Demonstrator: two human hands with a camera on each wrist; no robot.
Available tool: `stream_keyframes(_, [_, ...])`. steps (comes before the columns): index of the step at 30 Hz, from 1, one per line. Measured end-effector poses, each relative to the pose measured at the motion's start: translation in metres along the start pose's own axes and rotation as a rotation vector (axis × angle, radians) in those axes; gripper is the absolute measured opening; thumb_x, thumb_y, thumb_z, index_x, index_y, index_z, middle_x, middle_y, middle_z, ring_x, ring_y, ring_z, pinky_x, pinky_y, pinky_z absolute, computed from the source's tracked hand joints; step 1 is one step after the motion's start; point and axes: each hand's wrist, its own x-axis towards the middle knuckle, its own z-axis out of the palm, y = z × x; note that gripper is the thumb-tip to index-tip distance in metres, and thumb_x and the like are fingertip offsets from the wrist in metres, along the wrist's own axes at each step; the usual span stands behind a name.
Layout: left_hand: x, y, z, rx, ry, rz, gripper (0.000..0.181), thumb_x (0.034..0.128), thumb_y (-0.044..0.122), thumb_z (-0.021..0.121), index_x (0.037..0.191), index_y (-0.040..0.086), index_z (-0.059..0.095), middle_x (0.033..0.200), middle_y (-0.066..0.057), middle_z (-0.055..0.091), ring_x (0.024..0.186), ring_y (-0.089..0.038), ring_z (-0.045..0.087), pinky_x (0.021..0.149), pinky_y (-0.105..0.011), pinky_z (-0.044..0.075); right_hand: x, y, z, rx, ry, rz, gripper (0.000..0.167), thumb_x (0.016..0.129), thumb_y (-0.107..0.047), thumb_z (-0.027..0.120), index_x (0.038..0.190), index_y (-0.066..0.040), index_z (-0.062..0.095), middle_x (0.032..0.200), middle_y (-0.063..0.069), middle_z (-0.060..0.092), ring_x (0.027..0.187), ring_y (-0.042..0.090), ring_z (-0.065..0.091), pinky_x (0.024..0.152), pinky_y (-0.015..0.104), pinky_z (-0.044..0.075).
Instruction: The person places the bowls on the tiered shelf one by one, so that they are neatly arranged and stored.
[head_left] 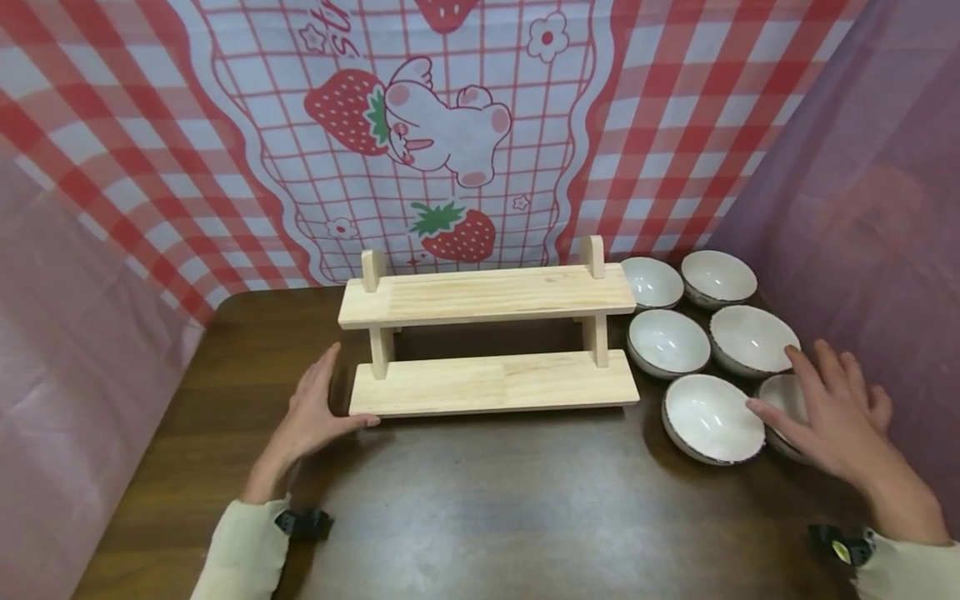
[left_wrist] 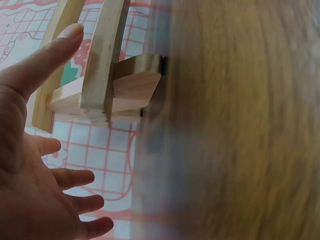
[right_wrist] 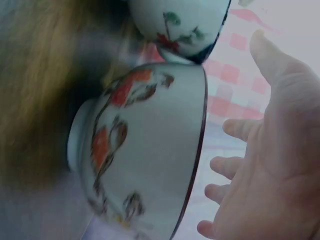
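Observation:
A two-tier wooden shelf (head_left: 495, 383) stands in the middle of the table. My left hand (head_left: 311, 417) is spread at the shelf's lower left corner; in the left wrist view the hand (left_wrist: 35, 150) is beside the shelf (left_wrist: 97, 75), fingers apart and holding nothing. At the right, my right hand (head_left: 843, 417) is spread over the nearest white bowls, one bowl (head_left: 783, 400) partly hidden beneath it. The right wrist view has this hand (right_wrist: 275, 150) open above the rim of a bowl (right_wrist: 150, 150) with orange flowers. Whether a fingertip touches a bowl, I cannot tell.
Several white bowls stand in two columns right of the shelf, among them one bowl (head_left: 712, 417) at the front and one (head_left: 718, 277) at the back. Behind the brown table (head_left: 465, 508) hangs a red checked cloth (head_left: 667, 125); a pinkish cloth (head_left: 885, 225) hangs at the right.

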Motion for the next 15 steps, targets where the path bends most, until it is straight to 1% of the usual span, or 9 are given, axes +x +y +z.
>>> stream_keyframes(2, [0.002,-0.001,0.002,-0.037,-0.010,0.006,0.128,0.0712,0.047,0.088,0.163,0.014,0.004,0.167,-0.023,0.013,0.151,-0.050,0.012,0.113,-0.074,0.017,-0.004,0.004,0.000,-0.001,0.010,0.008,0.095,0.091,-0.052,0.064,0.159,-0.006,0.016,0.163,0.033,0.001,0.148,0.059,-0.007,0.096,0.086,0.002])
stream_keyframes(7, [0.005,-0.006,0.007,-0.091,-0.015,0.022,0.125,0.0725,0.040,0.089,0.162,0.009,0.007,0.167,-0.023,0.013,0.151,-0.049,0.015,0.115,-0.070,0.022,-0.011,0.013,0.001,0.019,0.025,0.022,0.094,0.091,-0.049,0.066,0.158,-0.005,0.018,0.162,0.035,0.004,0.147,0.060,-0.004,0.094,0.086,0.004])
stream_keyframes(11, [0.008,-0.010,0.012,-0.139,-0.021,0.029,0.125,0.0729,0.036,0.089,0.162,0.009,0.006,0.165,-0.025,0.021,0.150,-0.048,0.021,0.114,-0.069,0.025,-0.016,0.021,0.003,0.043,0.029,0.039,0.098,0.088,-0.048,0.069,0.158,-0.003,0.017,0.162,0.036,0.003,0.148,0.059,-0.005,0.094,0.085,0.004])
stream_keyframes(15, [0.010,-0.013,0.017,-0.190,-0.029,0.033,0.124,0.0730,0.033,0.090,0.162,0.012,0.006,0.160,-0.028,0.028,0.148,-0.047,0.027,0.114,-0.068,0.026,-0.020,0.027,0.005,0.047,0.034,0.054,0.101,0.085,-0.048,0.072,0.158,-0.003,0.017,0.162,0.036,0.003,0.148,0.059,-0.001,0.093,0.085,0.007])
